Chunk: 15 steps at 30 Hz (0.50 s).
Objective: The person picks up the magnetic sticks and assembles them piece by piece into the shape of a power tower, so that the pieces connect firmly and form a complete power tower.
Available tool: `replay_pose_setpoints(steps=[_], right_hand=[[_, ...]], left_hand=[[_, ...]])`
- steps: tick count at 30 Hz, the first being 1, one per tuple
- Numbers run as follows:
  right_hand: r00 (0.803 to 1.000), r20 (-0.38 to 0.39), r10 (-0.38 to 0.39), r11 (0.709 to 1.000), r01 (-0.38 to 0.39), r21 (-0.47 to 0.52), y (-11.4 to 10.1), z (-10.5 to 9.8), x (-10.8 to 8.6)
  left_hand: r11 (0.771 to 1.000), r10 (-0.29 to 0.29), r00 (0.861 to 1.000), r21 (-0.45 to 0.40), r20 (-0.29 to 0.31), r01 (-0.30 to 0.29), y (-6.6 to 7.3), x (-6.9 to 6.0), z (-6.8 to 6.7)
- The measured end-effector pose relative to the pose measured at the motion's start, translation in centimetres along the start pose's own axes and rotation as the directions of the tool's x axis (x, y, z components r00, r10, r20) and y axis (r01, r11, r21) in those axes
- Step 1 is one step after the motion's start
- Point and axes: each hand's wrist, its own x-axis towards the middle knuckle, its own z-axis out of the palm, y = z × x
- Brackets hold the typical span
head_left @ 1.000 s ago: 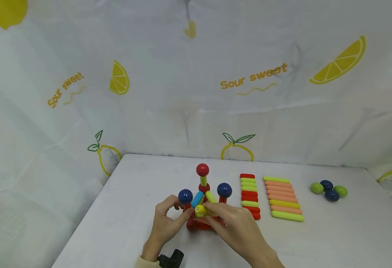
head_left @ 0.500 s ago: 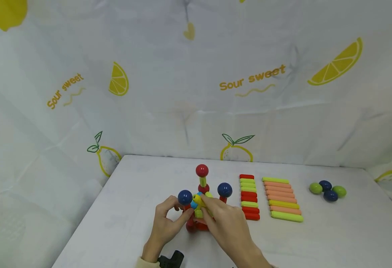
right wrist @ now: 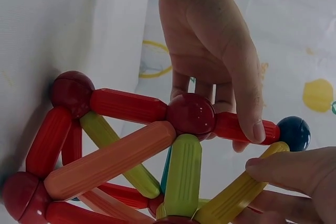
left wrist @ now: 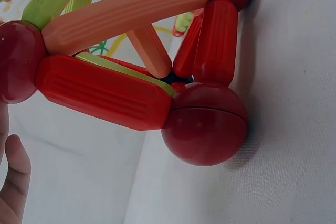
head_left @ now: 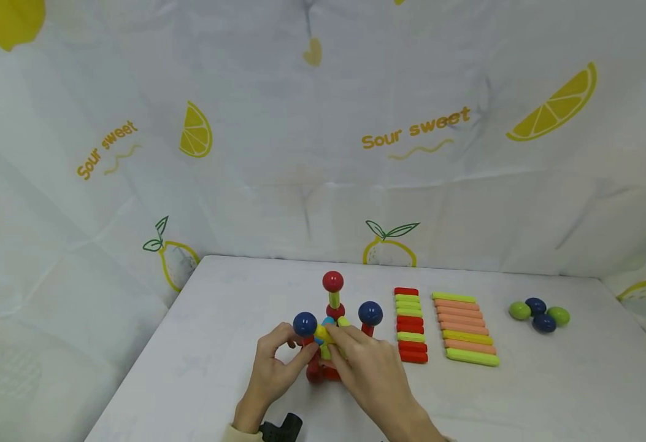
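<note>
A frame of ribbed rods and balls stands on the table, with red balls (left wrist: 205, 124) at its lower corners. My left hand (head_left: 281, 356) pinches a short red rod (right wrist: 226, 124) that rises from a red ball (right wrist: 191, 114) and carries a dark blue ball (head_left: 305, 324). Between the thumb and fingers of my right hand (head_left: 375, 371) is a yellow rod (right wrist: 231, 198). One end of it meets that blue ball in the right wrist view; its other end is at a red ball along the lower edge. A second blue ball (head_left: 370, 313) tops the frame's right side.
Right of the frame lies a column of short red and lime rods (head_left: 410, 320). Beyond it is a column of longer orange, yellow and lime rods (head_left: 463, 320). Green and blue balls (head_left: 545, 323) are grouped farther right. A printed cloth (head_left: 278, 172) hangs behind the table.
My right hand has swung the yellow rod from pointing towards me up and left, so its end is now at the left blue ball. My left hand has stayed in place.
</note>
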Motion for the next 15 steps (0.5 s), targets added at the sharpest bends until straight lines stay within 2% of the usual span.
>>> replay_pose_setpoints(steps=[3, 5, 7, 9, 12, 15], right_hand=[[1.0, -0.03, -0.008, 1.0, 0.008, 0.009, 0.0, -0.3, -0.2], [0.996, -0.085, -0.035, 0.999, 0.038, 0.03, 0.1, -0.7, -0.4], [0.984, -0.169, -0.062, 0.995, 0.074, 0.064, 0.3, -1.1, -0.6], [0.959, -0.274, -0.071, 0.986, 0.108, 0.124, 0.9, -1.6, -0.7], [0.923, -0.385, 0.004, 0.968, 0.093, 0.233, 2.4, -1.9, -0.6], [0.915, -0.383, 0.127, 0.942, 0.01, 0.337, 4.0, -1.9, -0.2]], left_hand=[[1.0, 0.001, 1.0, -0.004, -0.002, -0.001, 0.1, 0.0, 0.0], [1.0, -0.003, 1.0, -0.006, -0.003, 0.003, 0.1, 0.0, 0.0], [1.0, -0.009, 1.0, -0.008, -0.002, 0.009, 0.2, 0.0, 0.1], [1.0, -0.015, 1.0, -0.01, 0.0, 0.015, 0.2, 0.0, 0.1], [1.0, -0.021, 1.0, -0.014, 0.006, 0.021, 0.3, -0.1, 0.2], [1.0, -0.023, 1.0, -0.015, 0.007, 0.023, 0.2, -0.1, 0.2]])
